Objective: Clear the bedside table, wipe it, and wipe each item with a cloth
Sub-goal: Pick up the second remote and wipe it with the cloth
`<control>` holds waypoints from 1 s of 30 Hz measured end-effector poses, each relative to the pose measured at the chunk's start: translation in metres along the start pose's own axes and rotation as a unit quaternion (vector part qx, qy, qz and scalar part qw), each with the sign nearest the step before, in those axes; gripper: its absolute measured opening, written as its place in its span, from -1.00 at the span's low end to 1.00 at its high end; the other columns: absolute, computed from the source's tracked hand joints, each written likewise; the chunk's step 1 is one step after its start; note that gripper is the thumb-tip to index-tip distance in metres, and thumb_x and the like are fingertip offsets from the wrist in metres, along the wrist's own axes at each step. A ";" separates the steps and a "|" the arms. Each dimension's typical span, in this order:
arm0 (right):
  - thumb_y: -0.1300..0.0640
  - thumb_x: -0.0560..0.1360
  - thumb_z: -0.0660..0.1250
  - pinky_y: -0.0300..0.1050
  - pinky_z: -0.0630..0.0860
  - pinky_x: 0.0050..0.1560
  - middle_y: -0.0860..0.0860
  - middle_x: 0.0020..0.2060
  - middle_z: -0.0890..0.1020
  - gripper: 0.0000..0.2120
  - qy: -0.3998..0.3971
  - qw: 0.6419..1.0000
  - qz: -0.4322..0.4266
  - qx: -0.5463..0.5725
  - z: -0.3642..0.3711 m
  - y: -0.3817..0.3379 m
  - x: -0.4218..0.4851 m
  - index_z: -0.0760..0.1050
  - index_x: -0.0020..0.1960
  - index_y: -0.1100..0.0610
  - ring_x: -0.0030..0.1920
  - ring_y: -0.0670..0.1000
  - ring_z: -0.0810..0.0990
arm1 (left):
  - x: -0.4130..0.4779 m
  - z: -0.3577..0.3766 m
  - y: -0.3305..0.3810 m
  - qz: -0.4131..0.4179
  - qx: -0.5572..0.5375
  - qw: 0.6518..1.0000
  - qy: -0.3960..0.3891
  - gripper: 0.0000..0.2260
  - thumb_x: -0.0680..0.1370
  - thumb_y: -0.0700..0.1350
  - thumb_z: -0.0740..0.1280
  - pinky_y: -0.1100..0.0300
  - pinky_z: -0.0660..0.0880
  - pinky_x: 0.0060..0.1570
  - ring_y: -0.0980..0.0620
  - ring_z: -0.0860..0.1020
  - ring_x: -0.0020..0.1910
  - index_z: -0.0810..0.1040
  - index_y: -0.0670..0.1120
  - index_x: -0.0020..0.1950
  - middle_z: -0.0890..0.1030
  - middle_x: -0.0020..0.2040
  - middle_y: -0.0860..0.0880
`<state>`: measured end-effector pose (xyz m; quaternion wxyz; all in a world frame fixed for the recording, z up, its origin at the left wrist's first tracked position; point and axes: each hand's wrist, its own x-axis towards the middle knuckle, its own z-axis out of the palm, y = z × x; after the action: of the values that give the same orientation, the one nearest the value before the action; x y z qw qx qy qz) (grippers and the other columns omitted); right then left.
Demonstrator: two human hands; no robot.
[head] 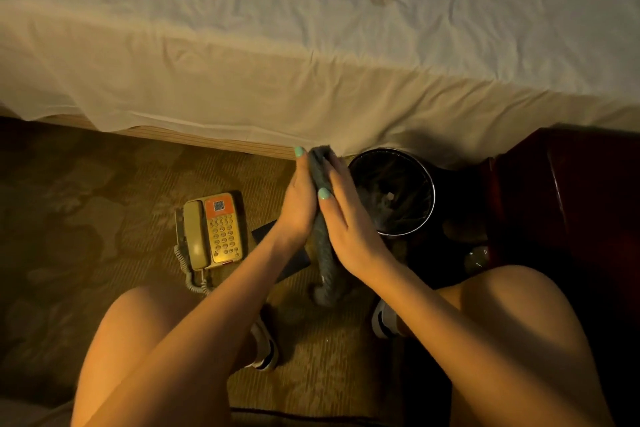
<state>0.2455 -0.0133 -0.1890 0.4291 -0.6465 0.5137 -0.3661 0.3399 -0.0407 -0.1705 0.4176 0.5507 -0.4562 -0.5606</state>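
Left hand [300, 199] and right hand [349, 218], fingers straight, press a grey cloth [325, 255] between flat palms at centre. The telephone [212, 230] lies on the carpet at nine o'clock, apparently cleared off. Whether the counter [571, 204] at three o'clock is wiped cannot be told.

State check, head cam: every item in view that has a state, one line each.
cloth: pressed between both palms, tail hanging
left hand: fingers straight, on cloth
right hand: fingers straight, on cloth
phone: on carpet, handset on cradle
bin: upright, lined, scrap inside
bedside table: right of bin, top not readable
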 end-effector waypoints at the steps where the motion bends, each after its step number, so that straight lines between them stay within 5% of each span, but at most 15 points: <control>1: -0.05 0.62 0.00 0.03 0.17 0.50 -0.01 0.50 0.21 -0.54 0.022 0.999 0.001 0.023 0.000 0.000 0.000 0.15 0.50 0.00 0.51 -0.07 0.14 | -0.006 0.002 -0.003 0.003 0.023 0.999 -0.028 -0.63 0.71 0.01 -0.12 0.56 0.40 -0.20 0.40 0.55 -0.17 0.48 0.07 0.12 0.57 -0.08 0.08; 6: -0.09 0.55 0.05 -0.09 0.43 0.26 -0.03 0.10 0.54 -0.78 0.073 0.992 0.009 0.099 -0.006 -0.008 0.009 0.40 0.13 -0.20 0.19 -0.07 0.50 | -0.016 0.004 -0.009 0.027 0.020 0.995 -0.091 -0.44 0.64 0.21 -0.14 0.22 0.41 0.25 0.10 0.51 0.26 0.41 -0.13 0.34 0.55 0.21 -0.11; 10: -0.02 0.54 0.12 -0.08 0.49 0.03 0.07 -0.13 0.58 -0.71 0.109 0.988 0.033 0.103 -0.012 -0.011 0.019 0.50 0.00 0.16 -0.05 -0.02 0.57 | -0.023 0.005 -0.003 0.044 0.022 0.990 -0.129 -0.51 0.69 0.06 -0.10 0.20 0.50 0.04 0.06 0.59 -0.01 0.51 -0.22 0.19 0.61 -0.03 -0.12; 13: 0.04 0.56 0.12 -0.21 0.46 -0.12 -0.04 -0.28 0.53 -0.79 0.113 0.980 0.060 0.155 -0.017 -0.008 0.023 0.46 -0.15 0.07 -0.22 -0.17 0.52 | -0.024 0.004 -0.002 0.041 0.028 0.990 -0.135 -0.52 0.65 0.10 -0.03 0.16 0.48 0.06 -0.03 0.57 -0.03 0.50 -0.23 0.12 0.58 -0.01 -0.22; 16: 0.14 0.64 0.09 -0.25 0.48 -0.04 0.05 -0.14 0.57 -0.82 0.121 0.956 0.096 0.251 -0.015 -0.006 0.026 0.46 -0.01 0.13 -0.08 -0.07 0.55 | -0.024 0.009 -0.002 0.009 -0.050 0.993 -0.107 -0.71 0.69 -0.05 0.02 0.38 0.45 -0.02 0.22 0.50 -0.08 0.41 -0.23 0.15 0.48 -0.03 -0.12; 19: 0.16 0.65 0.05 -0.32 0.41 0.22 0.17 0.22 0.51 -0.70 0.103 0.969 0.101 0.203 -0.005 -0.008 0.022 0.33 0.34 0.19 0.24 0.01 0.48 | -0.022 0.007 -0.003 0.010 -0.063 0.998 -0.022 -0.72 0.70 -0.20 -0.03 0.43 0.39 -0.21 0.28 0.43 -0.28 0.40 -0.34 0.09 0.39 -0.16 -0.11; 23: 0.07 0.65 0.00 -0.25 0.27 0.40 0.06 0.44 0.31 -0.53 0.017 0.989 0.043 0.140 0.011 -0.007 0.007 0.07 0.53 0.11 0.40 -0.16 0.29 | -0.006 -0.007 -0.009 0.049 -0.039 0.996 0.066 -0.66 0.62 0.04 0.01 0.05 0.37 -0.12 -0.06 0.36 -0.19 0.41 -0.17 -0.08 0.41 -0.15 -0.18; 27: 0.03 0.62 0.05 -0.09 0.25 0.45 0.01 0.46 0.27 -0.49 -0.047 0.995 0.033 0.085 0.008 -0.004 -0.005 0.05 0.54 0.08 0.46 -0.13 0.23 | 0.005 -0.012 -0.016 0.073 -0.017 0.986 0.148 -0.67 0.59 0.09 0.02 -0.02 0.37 -0.10 -0.05 0.39 -0.18 0.41 -0.14 -0.07 0.44 -0.14 -0.16; 30: 0.05 0.62 0.12 -0.10 0.34 0.37 0.08 0.46 0.25 -0.46 -0.073 0.995 0.007 -0.067 0.006 0.001 -0.023 0.06 0.54 0.17 0.44 -0.02 0.28 | 0.017 -0.018 -0.016 0.043 -0.065 0.977 0.196 -0.71 0.57 0.16 0.06 -0.03 0.37 -0.07 0.01 0.43 -0.16 0.42 -0.02 -0.06 0.45 -0.15 -0.02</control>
<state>0.2462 0.0102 -0.1933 0.4240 -0.6952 0.5089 -0.2793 0.3574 -0.0547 -0.1900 0.5576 0.6015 -0.3513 -0.4516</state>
